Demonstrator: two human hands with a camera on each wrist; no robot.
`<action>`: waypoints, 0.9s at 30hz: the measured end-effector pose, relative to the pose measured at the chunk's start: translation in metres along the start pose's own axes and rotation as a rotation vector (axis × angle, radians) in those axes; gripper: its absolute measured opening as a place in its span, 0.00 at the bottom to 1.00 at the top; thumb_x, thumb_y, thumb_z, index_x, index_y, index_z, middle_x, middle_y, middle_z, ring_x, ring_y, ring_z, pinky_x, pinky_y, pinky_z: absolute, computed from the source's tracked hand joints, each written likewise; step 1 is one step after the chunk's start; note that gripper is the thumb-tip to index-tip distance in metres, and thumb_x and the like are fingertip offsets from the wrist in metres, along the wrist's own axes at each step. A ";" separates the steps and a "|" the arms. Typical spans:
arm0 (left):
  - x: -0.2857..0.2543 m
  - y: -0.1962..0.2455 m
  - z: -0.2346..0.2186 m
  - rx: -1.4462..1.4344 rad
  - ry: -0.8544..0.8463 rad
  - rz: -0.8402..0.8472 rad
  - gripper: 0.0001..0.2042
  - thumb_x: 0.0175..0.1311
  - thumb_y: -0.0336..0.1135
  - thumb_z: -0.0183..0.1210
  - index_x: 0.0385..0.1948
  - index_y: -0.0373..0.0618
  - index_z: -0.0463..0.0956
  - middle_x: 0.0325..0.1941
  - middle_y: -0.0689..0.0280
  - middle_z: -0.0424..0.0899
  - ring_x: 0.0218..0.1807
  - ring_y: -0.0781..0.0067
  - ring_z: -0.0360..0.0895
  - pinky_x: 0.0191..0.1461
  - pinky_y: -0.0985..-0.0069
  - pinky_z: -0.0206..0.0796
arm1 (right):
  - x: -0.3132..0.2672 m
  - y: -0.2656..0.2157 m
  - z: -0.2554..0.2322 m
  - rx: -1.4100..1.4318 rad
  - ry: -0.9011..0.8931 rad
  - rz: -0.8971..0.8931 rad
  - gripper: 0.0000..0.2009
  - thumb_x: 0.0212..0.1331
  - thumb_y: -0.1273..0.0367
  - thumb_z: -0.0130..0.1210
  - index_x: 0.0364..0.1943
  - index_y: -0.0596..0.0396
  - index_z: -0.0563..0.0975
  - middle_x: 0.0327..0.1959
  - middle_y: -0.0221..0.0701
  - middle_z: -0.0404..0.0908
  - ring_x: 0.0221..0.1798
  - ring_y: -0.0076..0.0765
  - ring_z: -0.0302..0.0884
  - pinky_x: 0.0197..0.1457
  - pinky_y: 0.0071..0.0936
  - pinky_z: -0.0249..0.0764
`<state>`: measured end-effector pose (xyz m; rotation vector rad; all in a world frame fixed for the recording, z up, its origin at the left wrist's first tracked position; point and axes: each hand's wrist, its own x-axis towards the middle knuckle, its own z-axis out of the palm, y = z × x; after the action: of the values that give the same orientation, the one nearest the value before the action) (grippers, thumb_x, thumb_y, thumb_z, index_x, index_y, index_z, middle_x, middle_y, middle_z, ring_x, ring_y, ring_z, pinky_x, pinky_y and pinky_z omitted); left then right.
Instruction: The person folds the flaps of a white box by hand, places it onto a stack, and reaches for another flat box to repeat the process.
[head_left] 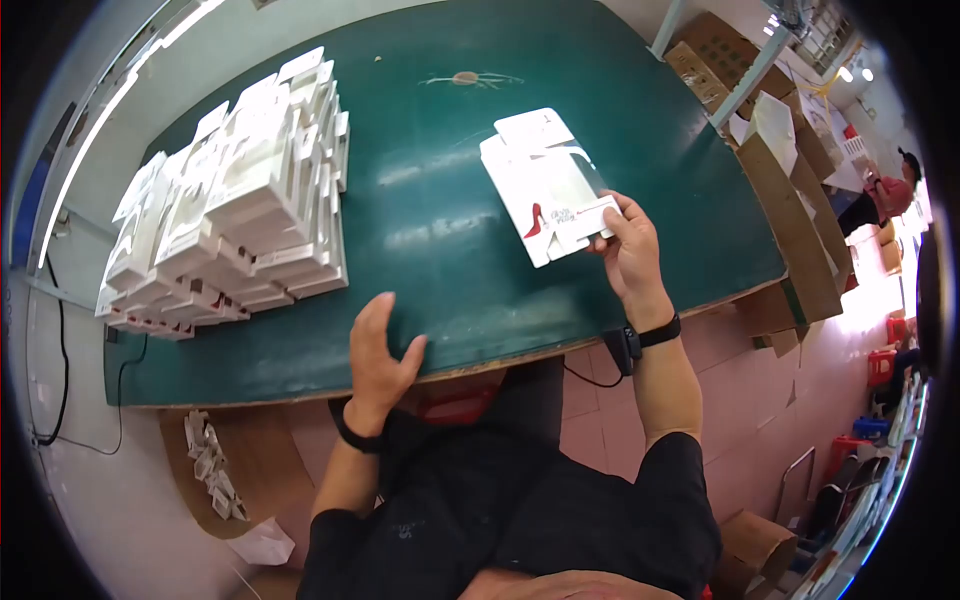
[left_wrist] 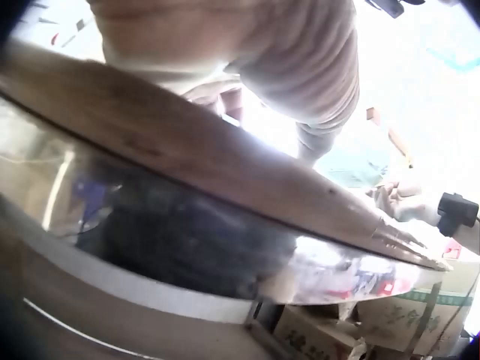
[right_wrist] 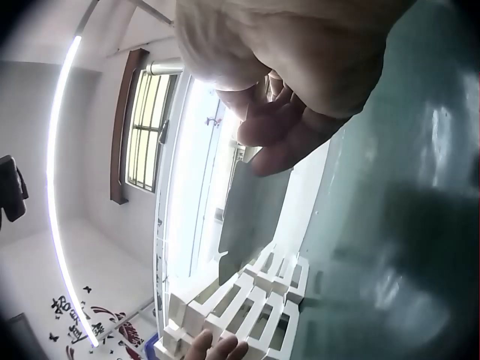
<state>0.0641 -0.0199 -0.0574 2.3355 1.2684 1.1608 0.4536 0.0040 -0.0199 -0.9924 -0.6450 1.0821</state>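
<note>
My right hand (head_left: 632,250) pinches the lower right corner of a flat white printed box (head_left: 555,195) with a red shoe picture, held above the green table. In the right wrist view, the curled fingers of the right hand (right_wrist: 300,82) grip the edge of the box (right_wrist: 259,210). My left hand (head_left: 380,355) is over the table's front edge, thumb and fingers apart, holding nothing. The left wrist view shows the left hand (left_wrist: 247,52) close up above the table edge (left_wrist: 187,142). The box and the left hand are apart.
Stacked white boxes (head_left: 250,190) stand on the left of the green table (head_left: 440,290). A small round item with strands (head_left: 465,78) lies at the back. Cardboard cartons (head_left: 790,210) stand beyond the right edge. A cable (head_left: 122,400) hangs at the front left.
</note>
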 end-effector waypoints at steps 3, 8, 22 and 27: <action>0.023 0.020 0.001 0.016 0.030 0.198 0.36 0.56 0.31 0.74 0.70 0.43 0.70 0.73 0.50 0.72 0.73 0.46 0.70 0.75 0.55 0.64 | -0.047 0.021 0.039 0.057 -0.072 0.088 0.16 0.76 0.70 0.53 0.63 0.63 0.73 0.38 0.31 0.82 0.27 0.20 0.76 0.34 0.22 0.80; 0.036 0.028 -0.007 0.164 0.036 0.382 0.29 0.58 0.30 0.72 0.65 0.45 0.76 0.69 0.53 0.77 0.71 0.48 0.74 0.77 0.51 0.61 | -0.110 0.039 0.076 0.078 -0.203 0.195 0.19 0.75 0.69 0.55 0.65 0.63 0.72 0.41 0.33 0.83 0.28 0.21 0.78 0.34 0.24 0.82; 0.013 0.004 -0.035 -0.808 0.006 -0.170 0.26 0.77 0.43 0.63 0.70 0.42 0.69 0.61 0.58 0.83 0.63 0.65 0.79 0.67 0.65 0.71 | -0.122 0.051 0.153 -0.540 -0.397 -0.349 0.36 0.69 0.60 0.67 0.77 0.57 0.65 0.72 0.36 0.73 0.75 0.38 0.69 0.77 0.41 0.67; 0.010 0.003 -0.039 -0.844 0.080 -0.160 0.38 0.76 0.46 0.64 0.79 0.42 0.52 0.69 0.54 0.75 0.66 0.62 0.76 0.68 0.67 0.70 | -0.126 0.057 0.171 -0.563 -0.439 -0.335 0.38 0.66 0.61 0.69 0.77 0.57 0.65 0.70 0.42 0.77 0.72 0.43 0.75 0.72 0.43 0.73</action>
<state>0.0396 -0.0201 -0.0250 1.5522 0.7382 1.3851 0.2418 -0.0476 0.0070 -1.0715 -1.4782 0.8333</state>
